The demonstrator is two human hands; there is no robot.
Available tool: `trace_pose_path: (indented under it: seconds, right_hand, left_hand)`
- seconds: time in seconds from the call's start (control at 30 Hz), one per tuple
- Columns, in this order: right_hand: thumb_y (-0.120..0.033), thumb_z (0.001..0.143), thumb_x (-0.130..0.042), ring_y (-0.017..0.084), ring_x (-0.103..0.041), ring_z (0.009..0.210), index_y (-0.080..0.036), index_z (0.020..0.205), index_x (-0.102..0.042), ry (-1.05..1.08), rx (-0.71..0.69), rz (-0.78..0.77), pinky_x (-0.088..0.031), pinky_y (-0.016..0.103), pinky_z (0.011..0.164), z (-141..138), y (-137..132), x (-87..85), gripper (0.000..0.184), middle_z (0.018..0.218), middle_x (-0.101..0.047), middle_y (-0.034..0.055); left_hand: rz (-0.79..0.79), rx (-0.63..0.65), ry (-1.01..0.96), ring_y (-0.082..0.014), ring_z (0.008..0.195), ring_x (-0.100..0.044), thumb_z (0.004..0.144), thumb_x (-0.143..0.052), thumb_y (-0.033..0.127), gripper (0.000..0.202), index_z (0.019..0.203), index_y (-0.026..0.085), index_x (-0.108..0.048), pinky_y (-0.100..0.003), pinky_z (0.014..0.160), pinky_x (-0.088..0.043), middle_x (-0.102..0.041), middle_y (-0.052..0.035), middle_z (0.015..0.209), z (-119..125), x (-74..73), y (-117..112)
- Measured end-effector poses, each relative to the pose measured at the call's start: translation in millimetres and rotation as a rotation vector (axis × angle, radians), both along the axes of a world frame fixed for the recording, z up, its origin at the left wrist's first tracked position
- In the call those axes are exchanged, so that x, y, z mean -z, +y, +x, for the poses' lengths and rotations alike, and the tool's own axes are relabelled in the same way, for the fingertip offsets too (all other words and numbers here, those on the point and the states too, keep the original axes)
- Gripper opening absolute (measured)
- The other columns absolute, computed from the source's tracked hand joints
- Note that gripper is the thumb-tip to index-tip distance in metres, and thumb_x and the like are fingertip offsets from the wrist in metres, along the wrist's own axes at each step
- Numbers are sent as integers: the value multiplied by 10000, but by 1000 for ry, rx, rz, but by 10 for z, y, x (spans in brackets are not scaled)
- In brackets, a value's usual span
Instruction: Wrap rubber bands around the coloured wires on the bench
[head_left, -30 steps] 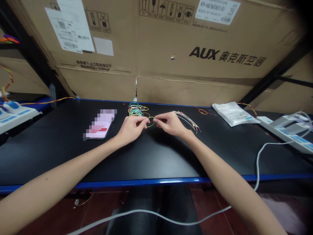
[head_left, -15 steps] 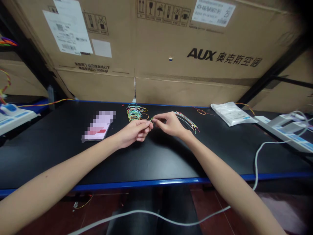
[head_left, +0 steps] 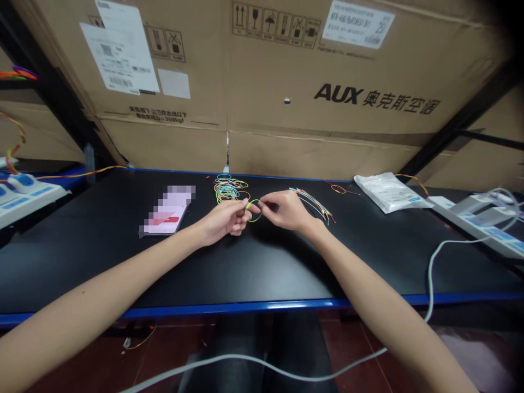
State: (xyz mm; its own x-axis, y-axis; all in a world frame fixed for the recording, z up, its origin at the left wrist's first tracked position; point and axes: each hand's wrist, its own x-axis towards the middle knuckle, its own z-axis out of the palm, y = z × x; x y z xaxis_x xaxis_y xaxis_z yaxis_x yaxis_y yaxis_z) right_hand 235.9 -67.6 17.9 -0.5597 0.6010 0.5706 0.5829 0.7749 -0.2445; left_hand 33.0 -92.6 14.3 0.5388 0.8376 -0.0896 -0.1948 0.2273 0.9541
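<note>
Between my hands a thin yellow-green wire (head_left: 256,219) is bent into a small loop above the table. My left hand (head_left: 225,221) pinches it between thumb and forefinger. On the other side of the loop, my right hand (head_left: 285,211) is closed at the fingertips on the same wire. Just behind my left hand lies a pile of coiled coloured wires (head_left: 227,188). A bundle of loose, gently curved wires (head_left: 315,203) rests beyond my right hand, partly hidden by it.
A phone (head_left: 170,210) lies left on the black table (head_left: 262,278). At the right are a white plastic packet (head_left: 388,192) and a power strip (head_left: 478,224) with a grey cable (head_left: 430,273). Another power strip (head_left: 35,197) is far left. A large cardboard box (head_left: 262,71) stands behind.
My hands have drawn slightly apart, and the yellow-green wire now shows as a round loop between them. Earlier only a short piece showed at the fingertips.
</note>
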Motion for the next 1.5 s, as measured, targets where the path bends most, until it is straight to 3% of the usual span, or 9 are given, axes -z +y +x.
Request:
trace_pose_path:
  seconds: [0.1, 0.27, 0.57, 0.8, 0.93, 1.1, 1.27, 1.37, 1.5]
  right_hand:
    - [-224, 867, -529, 100, -469, 538, -161, 709, -676, -12, -8, 6, -326, 236, 572, -8, -2, -2, 225, 605, -616, 14]
    - [-227, 871, -529, 104, -490, 546, -167, 729, -681, -12, -14, 30, -345, 236, 583, -14, -22, -11, 216, 625, -636, 18]
    - [-202, 851, -521, 109, -489, 513, -165, 643, -656, -17, 34, 195, -325, 250, 550, -16, -11, 36, 251, 569, -617, 20]
    - [-215, 855, -517, 108, -516, 526, -171, 675, -659, 25, 34, 166, -342, 243, 555, -9, 4, 41, 234, 596, -639, 25]
    - [-212, 855, -516, 111, -533, 529, -168, 685, -661, 38, 38, 160, -353, 241, 554, -2, 12, 42, 228, 599, -642, 28]
    - [-220, 870, -510, 115, -538, 540, -172, 691, -664, 33, 49, 159, -364, 244, 565, 1, 13, 33, 241, 611, -651, 31]
    - [-236, 885, -503, 114, -517, 530, -172, 686, -671, 3, 63, 202, -345, 250, 558, -7, 0, 33, 268, 594, -643, 28]
    - [-233, 880, -513, 112, -511, 518, -170, 704, -684, -8, 45, 213, -332, 252, 549, -31, -21, 37, 252, 595, -650, 27]
    - [-230, 881, -514, 111, -511, 516, -173, 711, -686, -18, 39, 197, -332, 249, 553, -54, -41, 38, 248, 595, -652, 26]
  left_hand:
    - [-102, 115, -75, -40, 433, -306, 890, -572, 343, 224, 859, 132, -639, -167, 410, -250, -355, 63, 596, -7, -9, -17]
    - [-25, 142, -37, -23, 420, -266, 881, -619, 370, 280, 721, 151, -550, -153, 407, -211, -349, 68, 584, -7, -14, -33]
    - [258, -91, 240, -22, 397, -348, 858, -647, 375, 275, 714, 143, -616, -174, 388, -186, -444, 46, 561, -1, -27, -28]
    - [-86, 91, -57, -36, 419, -314, 915, -558, 386, 238, 930, 159, -628, -171, 405, -241, -399, 60, 617, -5, -33, -35]
    - [-109, 83, -94, -36, 448, -348, 886, -609, 315, 160, 872, 156, -616, -167, 418, -262, -433, 46, 654, -3, -36, -44]
    - [5, -63, -12, -31, 506, -394, 790, -733, 326, 212, 779, 130, -654, -164, 421, -243, -530, 5, 731, 12, -32, -34]
    - [212, -210, 211, -47, 504, -389, 787, -717, 358, 217, 802, 142, -724, -188, 438, -262, -666, -54, 764, -23, -32, 12]
    - [432, -325, 390, -78, 508, -436, 802, -685, 344, 201, 799, 156, -754, -214, 474, -336, -702, -57, 735, -59, -42, 17]
    - [789, -502, 544, -167, 679, -597, 794, -685, 329, 164, 759, 189, -762, -259, 606, -444, -720, -44, 731, -75, -48, -14]
